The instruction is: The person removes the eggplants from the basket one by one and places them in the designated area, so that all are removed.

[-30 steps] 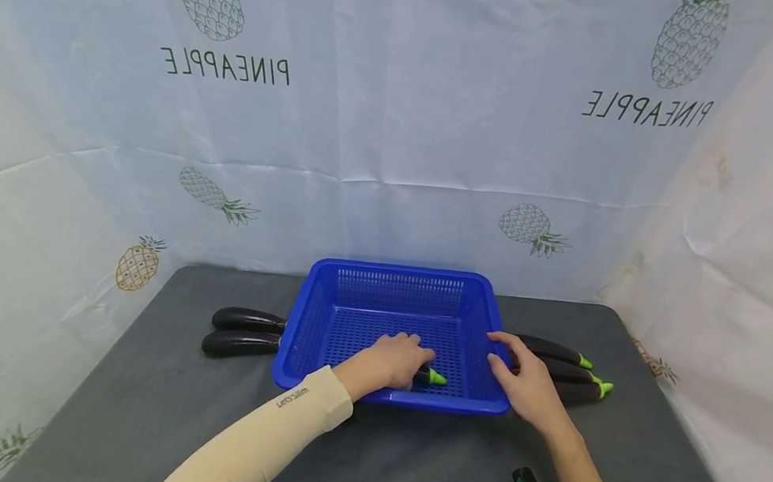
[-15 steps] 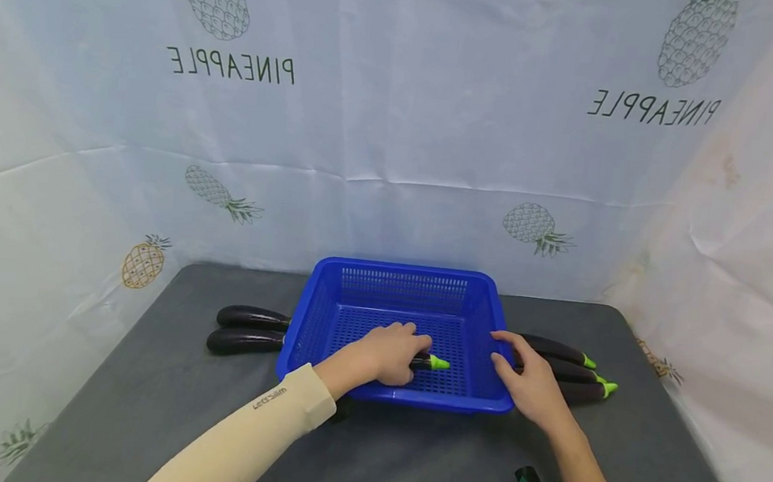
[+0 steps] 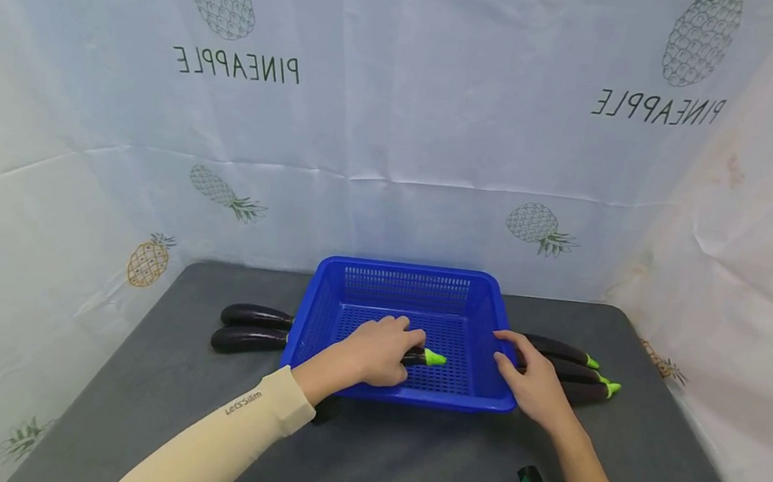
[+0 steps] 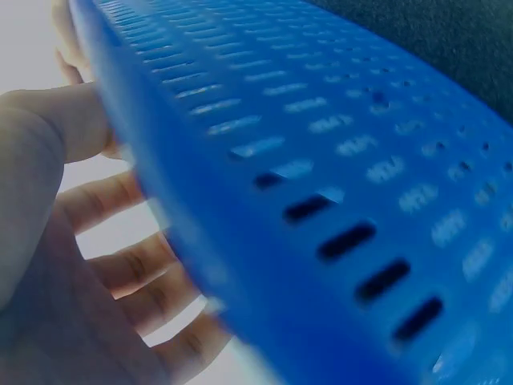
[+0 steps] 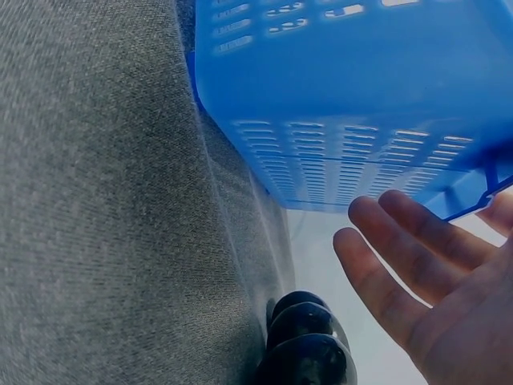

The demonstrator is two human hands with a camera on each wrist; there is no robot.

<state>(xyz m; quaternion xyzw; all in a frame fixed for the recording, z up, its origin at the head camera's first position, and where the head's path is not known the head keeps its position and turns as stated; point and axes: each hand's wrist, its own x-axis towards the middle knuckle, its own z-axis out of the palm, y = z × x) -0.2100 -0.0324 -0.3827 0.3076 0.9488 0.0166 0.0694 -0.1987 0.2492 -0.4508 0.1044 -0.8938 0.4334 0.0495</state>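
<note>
The left hand (image 3: 380, 349) reaches over the front rim of a blue perforated plastic basket (image 3: 405, 395) and grips a dark eggplant (image 3: 414, 357) inside it. Its bright green stem end points right; the rest is hidden under the hand. In the left wrist view, the basket's wall (image 4: 184, 208) hides the fingertips. The right hand (image 3: 533, 381) rests at the basket's right rim, with index finger and thumb at the edge. In the right wrist view, its other fingers (image 5: 433, 241) extend loosely outside the wall, apart from it.
Two eggplants (image 3: 249, 339) lie left of the basket, their ends reaching its side. Several more eggplants (image 3: 582, 372) with green stems lie to its right, beside the right hand. The grey table (image 3: 403, 473) meets a pineapple-print curtain (image 3: 426, 142) behind.
The left hand has drawn slightly left and up in the head view with the eggplant, showing more of its stem end. The right hand has stayed at the rim.
</note>
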